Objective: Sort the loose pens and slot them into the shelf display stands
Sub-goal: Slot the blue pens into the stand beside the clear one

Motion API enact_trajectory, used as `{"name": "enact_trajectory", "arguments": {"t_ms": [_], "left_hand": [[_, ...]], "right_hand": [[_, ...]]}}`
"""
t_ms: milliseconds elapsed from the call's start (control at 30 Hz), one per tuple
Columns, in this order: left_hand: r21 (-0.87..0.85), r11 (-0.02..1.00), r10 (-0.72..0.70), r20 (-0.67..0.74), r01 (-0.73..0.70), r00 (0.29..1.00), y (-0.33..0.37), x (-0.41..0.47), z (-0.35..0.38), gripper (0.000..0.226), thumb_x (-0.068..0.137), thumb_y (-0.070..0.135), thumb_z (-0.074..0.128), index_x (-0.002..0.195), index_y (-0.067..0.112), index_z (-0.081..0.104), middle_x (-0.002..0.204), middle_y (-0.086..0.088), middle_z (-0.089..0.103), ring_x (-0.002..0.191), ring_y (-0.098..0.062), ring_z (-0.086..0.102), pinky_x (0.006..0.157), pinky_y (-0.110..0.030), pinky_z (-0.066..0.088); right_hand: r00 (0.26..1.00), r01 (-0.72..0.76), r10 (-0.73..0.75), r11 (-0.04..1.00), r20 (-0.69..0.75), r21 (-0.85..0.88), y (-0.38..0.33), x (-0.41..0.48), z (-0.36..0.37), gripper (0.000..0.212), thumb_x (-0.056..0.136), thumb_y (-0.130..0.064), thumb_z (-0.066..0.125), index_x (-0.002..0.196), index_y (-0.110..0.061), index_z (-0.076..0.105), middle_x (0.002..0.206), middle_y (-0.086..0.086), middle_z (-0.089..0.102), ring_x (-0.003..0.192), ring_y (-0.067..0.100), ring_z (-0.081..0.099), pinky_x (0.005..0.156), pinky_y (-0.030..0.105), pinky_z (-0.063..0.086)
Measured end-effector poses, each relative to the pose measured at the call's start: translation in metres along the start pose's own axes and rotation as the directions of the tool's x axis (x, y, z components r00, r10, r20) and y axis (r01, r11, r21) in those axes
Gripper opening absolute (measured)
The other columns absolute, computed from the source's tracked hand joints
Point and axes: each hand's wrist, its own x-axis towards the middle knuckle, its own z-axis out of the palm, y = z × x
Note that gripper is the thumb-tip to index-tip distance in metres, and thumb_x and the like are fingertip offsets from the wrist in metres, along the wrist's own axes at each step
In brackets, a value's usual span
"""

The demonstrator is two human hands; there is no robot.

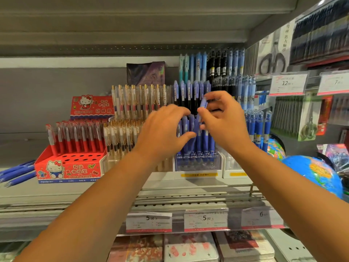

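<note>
The right hand (pixel 224 120) pinches a blue pen (pixel 202 108), tilted above the clear stand (pixel 197 164), likely to slide it into a hole, while the left hand (pixel 162 133), spread wide and holding nothing, seems to push the other pens (pixel 205 140) aside.

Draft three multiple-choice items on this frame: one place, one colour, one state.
1. Loose blue pens lie: A) on the shelf, left of the Hello Kitty box; B) on the globe; C) in a hand.
2. Hello Kitty box is: A) green; B) red; C) yellow.
3. Right hand: A) hangs idle; B) lies flat on the shelf; C) pinches a purple pen.
Key: 1 A, they lie flat at the far left; 2 B, red printed card; 3 C, thumb and fingers close on its barrel.
</note>
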Motion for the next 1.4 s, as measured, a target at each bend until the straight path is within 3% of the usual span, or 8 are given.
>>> {"name": "enact_trajectory", "arguments": {"t_ms": [167, 400, 633, 767, 867, 1033, 1267, 1400], "left_hand": [[0.329, 0.943, -0.025, 0.211, -0.047, 0.977, -0.017, 0.012, 0.006, 0.080, 0.079, 0.052, 0.073, 0.146, 0.023, 0.040, 0.146, 0.003, 0.048, 0.133, -0.021, 0.044, 0.107, -0.043, 0.032], [0.306, 0.951, -0.020, 0.221, -0.050, 0.975, -0.026, 0.009, 0.019, 0.078, 0.082, 0.050, 0.070, 0.148, 0.024, 0.036, 0.148, 0.004, 0.047, 0.132, -0.019, 0.048, 0.108, -0.042, 0.033], [0.295, 0.953, 0.009, 0.199, -0.069, 0.980, -0.023, 0.003, 0.011, 0.075, 0.086, 0.049, 0.063, 0.150, 0.023, 0.034, 0.154, 0.000, 0.038, 0.140, -0.019, 0.036, 0.113, -0.041, 0.021], [0.066, 0.997, -0.031, -0.021, 0.032, 0.999, -0.026, -0.023, -0.019, 0.042, 0.086, 0.029, 0.062, 0.127, 0.019, 0.056, 0.130, 0.003, 0.055, 0.120, -0.014, 0.048, 0.098, -0.032, 0.031], [-0.118, 0.978, -0.182, -0.061, 0.174, 0.981, -0.044, -0.051, -0.051, 0.020, 0.087, 0.023, 0.058, 0.106, 0.018, 0.061, 0.100, 0.008, 0.059, 0.092, -0.009, 0.054, 0.081, -0.027, 0.045], [-0.104, 0.869, -0.487, -0.012, 0.484, 0.873, -0.110, -0.108, -0.103, 0.008, 0.086, 0.021, 0.063, 0.087, 0.028, 0.060, 0.083, 0.015, 0.062, 0.077, -0.005, 0.059, 0.066, -0.027, 0.048], [0.067, 0.697, -0.717, 0.054, 0.714, 0.695, -0.227, -0.173, -0.174, 0.008, 0.079, 0.023, 0.067, 0.080, 0.027, 0.061, 0.077, 0.009, 0.063, 0.081, -0.021, 0.061, 0.071, -0.031, 0.045], [0.178, 0.629, -0.777, 0.166, 0.757, 0.607, -0.293, -0.194, -0.200, 0.020, 0.079, 0.030, 0.068, 0.097, 0.024, 0.061, 0.098, 0.000, 0.065, 0.087, -0.020, 0.055, 0.073, -0.028, 0.039]], "right_hand": [[0.996, 0.077, -0.082, 0.977, -0.019, -0.197, 0.013, 0.004, 0.000, 0.024, 0.095, -0.020, 0.064, 0.117, -0.025, 0.055, 0.088, -0.010, 0.060, 0.073, 0.013, 0.065, 0.066, 0.041, 0.059], [0.976, 0.042, 0.035, 0.939, 0.217, -0.340, 0.027, -0.003, 0.015, 0.029, 0.092, -0.018, 0.067, 0.118, -0.021, 0.056, 0.079, 0.001, 0.061, 0.073, 0.022, 0.066, 0.069, 0.045, 0.059], [0.968, 0.062, 0.053, 0.898, 0.247, -0.435, 0.021, -0.002, 0.011, 0.031, 0.092, -0.023, 0.068, 0.119, -0.024, 0.054, 0.078, 0.004, 0.066, 0.073, 0.020, 0.065, 0.069, 0.037, 0.056], [0.982, 0.143, -0.035, 0.775, 0.184, -0.616, 0.013, -0.013, 0.016, 0.041, 0.096, -0.035, 0.061, 0.133, -0.022, 0.050, 0.111, 0.008, 0.057, 0.096, 0.025, 0.057, 0.082, 0.044, 0.051], [0.980, 0.180, -0.120, 0.875, 0.159, -0.449, -0.009, -0.026, 0.040, 0.025, 0.096, -0.032, 0.059, 0.119, -0.023, 0.057, 0.099, -0.004, 0.062, 0.089, 0.017, 0.058, 0.075, 0.040, 0.051], [0.931, -0.028, 0.087, 0.985, 0.354, -0.169, -0.050, -0.047, 0.123, 0.003, 0.089, -0.029, 0.066, 0.092, -0.028, 0.066, 0.078, -0.009, 0.067, 0.069, 0.003, 0.062, 0.063, 0.021, 0.051], [0.819, -0.167, 0.253, 0.964, 0.514, -0.209, -0.085, -0.061, 0.252, 0.007, 0.087, -0.023, 0.068, 0.081, -0.020, 0.070, 0.073, 0.000, 0.071, 0.063, 0.014, 0.066, 0.063, 0.032, 0.054], [0.803, -0.193, 0.316, 0.940, 0.506, -0.281, -0.100, -0.065, 0.321, 0.010, 0.083, -0.018, 0.066, 0.073, -0.016, 0.070, 0.063, -0.001, 0.069, 0.058, 0.015, 0.064, 0.065, 0.034, 0.054]]}}
